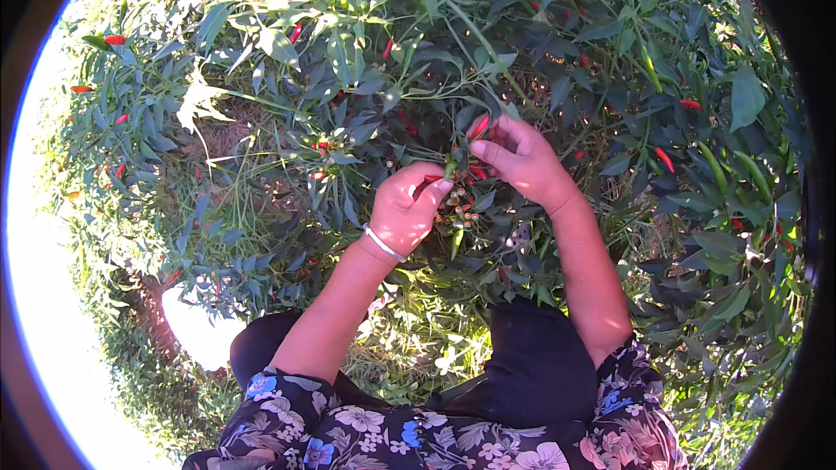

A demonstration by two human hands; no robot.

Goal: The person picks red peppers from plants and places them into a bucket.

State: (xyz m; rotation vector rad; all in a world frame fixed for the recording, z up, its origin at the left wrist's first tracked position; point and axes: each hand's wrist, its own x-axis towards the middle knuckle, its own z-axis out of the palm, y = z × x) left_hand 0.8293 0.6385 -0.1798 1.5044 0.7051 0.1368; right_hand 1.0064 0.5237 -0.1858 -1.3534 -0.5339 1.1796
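Observation:
My left hand [408, 203], with a white bracelet [384, 243] at its wrist, is closed around a red chili pepper [432, 179] whose end shows between thumb and fingers. At the thumb tip is a green stem piece [450, 168]. To its upper right, my right hand [517, 155] pinches another red chili pepper [480, 127] between thumb and forefinger. Both hands are in among the leaves of a chili plant. Just below them are a cluster of small pale stem ends [465, 211] and a hanging green chili pepper [456, 243].
Dense chili plants surround the hands, with green chilies [753, 176] and red chilies [664, 160] at the right. A bright white object [202, 323], overexposed, lies at the lower left beside my knee. A dry pale leaf [201, 103] hangs at the left. Grass [405, 352] grows between my legs.

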